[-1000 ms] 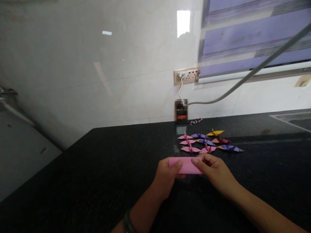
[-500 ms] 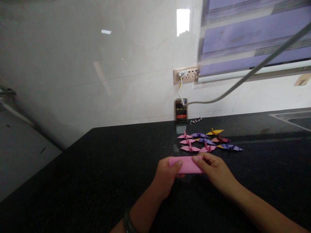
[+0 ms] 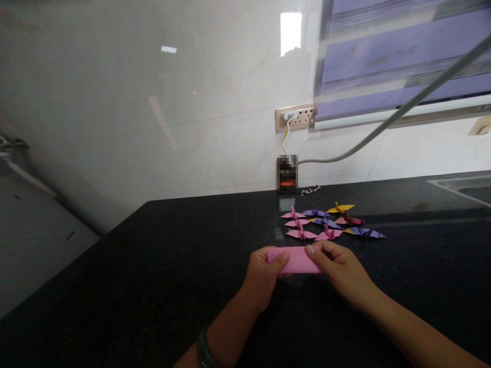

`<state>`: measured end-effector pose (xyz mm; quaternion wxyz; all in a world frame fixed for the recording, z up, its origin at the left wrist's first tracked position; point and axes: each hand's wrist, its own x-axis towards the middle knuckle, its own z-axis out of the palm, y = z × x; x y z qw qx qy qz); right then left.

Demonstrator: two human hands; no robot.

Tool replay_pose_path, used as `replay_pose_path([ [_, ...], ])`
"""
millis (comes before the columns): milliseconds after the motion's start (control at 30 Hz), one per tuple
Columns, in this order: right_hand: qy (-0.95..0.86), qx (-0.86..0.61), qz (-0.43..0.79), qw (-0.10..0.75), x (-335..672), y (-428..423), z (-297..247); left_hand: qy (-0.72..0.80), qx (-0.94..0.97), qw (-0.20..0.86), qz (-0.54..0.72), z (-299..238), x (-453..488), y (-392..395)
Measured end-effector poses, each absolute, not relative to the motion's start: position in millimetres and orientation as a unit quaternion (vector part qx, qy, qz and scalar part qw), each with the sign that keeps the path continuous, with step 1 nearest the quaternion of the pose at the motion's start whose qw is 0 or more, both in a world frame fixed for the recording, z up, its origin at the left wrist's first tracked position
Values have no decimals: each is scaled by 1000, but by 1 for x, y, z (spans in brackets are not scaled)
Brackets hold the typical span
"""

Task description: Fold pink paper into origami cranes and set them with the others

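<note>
A pink sheet of paper [image 3: 297, 262], folded into a flat rectangle, is held level between my two hands over the dark countertop. My left hand [image 3: 263, 278] pinches its left end, thumb on top and fingers underneath. At the right end, my right hand [image 3: 341, 266] grips it with the thumb pressed on the upper face. Just beyond the paper lie several folded paper cranes in rows: a pink crane [image 3: 302, 233], a purple crane [image 3: 364, 232], a yellow crane [image 3: 340, 208] and a red crane [image 3: 350, 220] among them.
The black speckled countertop [image 3: 172, 266] runs back to a pale tiled wall. A small dark box with a blurred front [image 3: 287, 176] leans there, below a wall socket [image 3: 294, 118] with a white plug. A beaded string [image 3: 310, 190] lies beside it. A grey cable [image 3: 383, 130] crosses at right.
The whole view has shifted slightly to one side. Both hands keep the same hold on the pink paper, and the cranes have not moved.
</note>
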<state>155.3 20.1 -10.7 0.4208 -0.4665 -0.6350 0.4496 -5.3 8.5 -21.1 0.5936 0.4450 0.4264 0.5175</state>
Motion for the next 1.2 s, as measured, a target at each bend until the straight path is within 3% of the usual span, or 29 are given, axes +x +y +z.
replay_pose_path([
  [600,-637,-471,445,417,155,18,-9,421,442,577,543,-19,-7,8],
  [1200,-650,-479,418,416,154,18,-8,467,493,485,551,-16,-7,9],
])
